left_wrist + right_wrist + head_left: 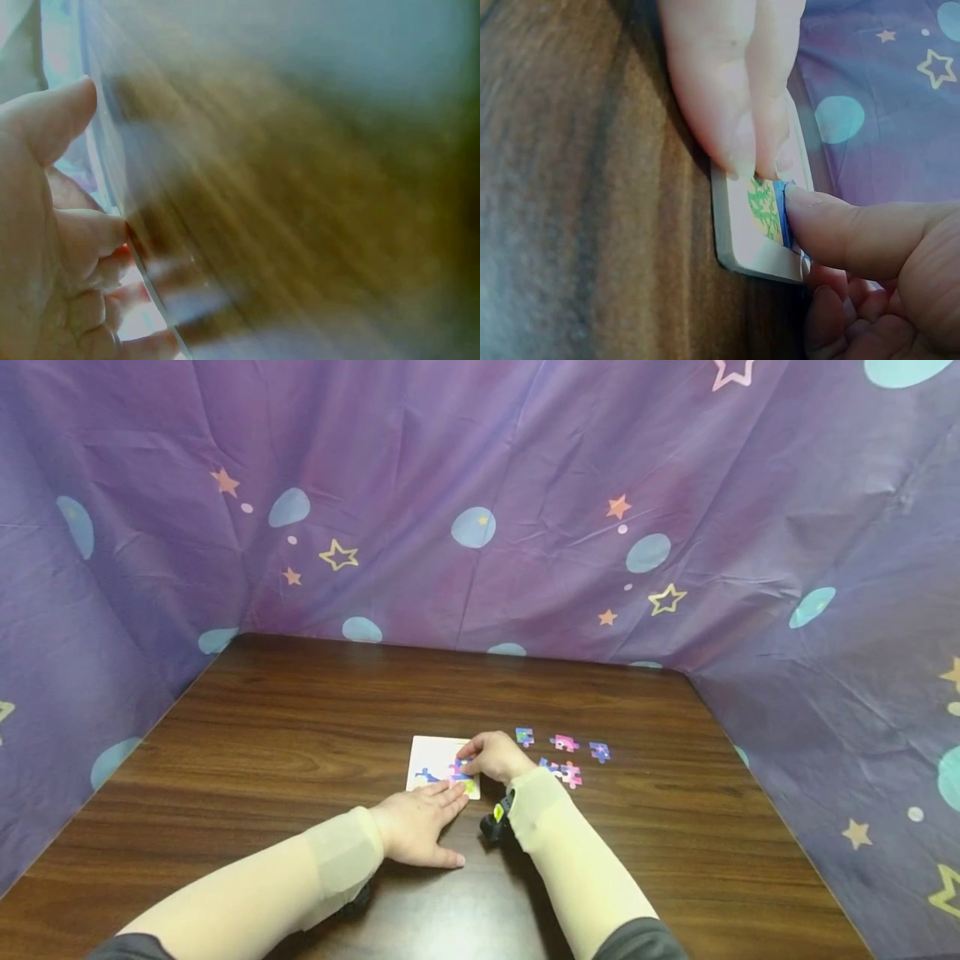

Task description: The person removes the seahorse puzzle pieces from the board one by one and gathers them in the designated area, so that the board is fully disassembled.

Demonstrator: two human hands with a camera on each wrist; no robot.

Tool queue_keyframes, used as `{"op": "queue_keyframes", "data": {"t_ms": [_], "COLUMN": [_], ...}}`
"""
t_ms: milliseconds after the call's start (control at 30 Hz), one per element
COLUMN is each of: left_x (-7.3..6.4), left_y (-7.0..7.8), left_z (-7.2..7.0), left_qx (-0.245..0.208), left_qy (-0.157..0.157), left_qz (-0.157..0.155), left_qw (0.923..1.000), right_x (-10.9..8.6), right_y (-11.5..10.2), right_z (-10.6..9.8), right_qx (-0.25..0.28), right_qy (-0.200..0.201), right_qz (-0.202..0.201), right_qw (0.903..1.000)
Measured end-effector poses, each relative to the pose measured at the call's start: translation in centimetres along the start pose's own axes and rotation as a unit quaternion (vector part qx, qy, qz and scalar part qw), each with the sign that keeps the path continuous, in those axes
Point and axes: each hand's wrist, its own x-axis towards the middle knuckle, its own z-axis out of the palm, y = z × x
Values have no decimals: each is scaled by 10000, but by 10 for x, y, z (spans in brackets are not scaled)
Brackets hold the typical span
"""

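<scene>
A white puzzle board (435, 750) lies on the table, with several colored puzzle pieces in its recess. My left hand (418, 827) rests with straight fingers on the board's near edge, thumb spread onto the wood. Over the board's right side, my right hand (498, 757) pinches a blue and pink puzzle piece (463, 767) between thumb and forefinger, at the recess. In the right wrist view, the right thumb (840, 229) touches blue beside a yellow-green piece (763, 210); the forefinger's contact is hidden. The left wrist view is blurred, showing the left hand (60, 247) side-on.
Right of the board lie loose puzzle pieces: a blue-green one (524, 737), a pink one (564, 743), a blue one (599, 752) and a pink cluster (570, 774) by the right wrist. A purple patterned curtain (420, 527) borders the brown wooden table (300, 710).
</scene>
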Motion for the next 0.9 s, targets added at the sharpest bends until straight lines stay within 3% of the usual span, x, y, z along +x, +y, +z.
{"op": "queue_keyframes", "data": {"t_ms": [533,900], "left_x": [1,4], "left_y": [1,-1], "left_z": [-1,-1], "left_qx": [-133,-236], "left_qy": [-10,67], "left_qz": [-77,-65], "left_qw": [9999,9997], "right_x": [-2,1], "right_y": [-5,0], "right_z": [-2,2], "right_qx": [23,148], "right_qy": [-159,40], "right_qz": [136,-271], "right_qw": [9998,9995]}}
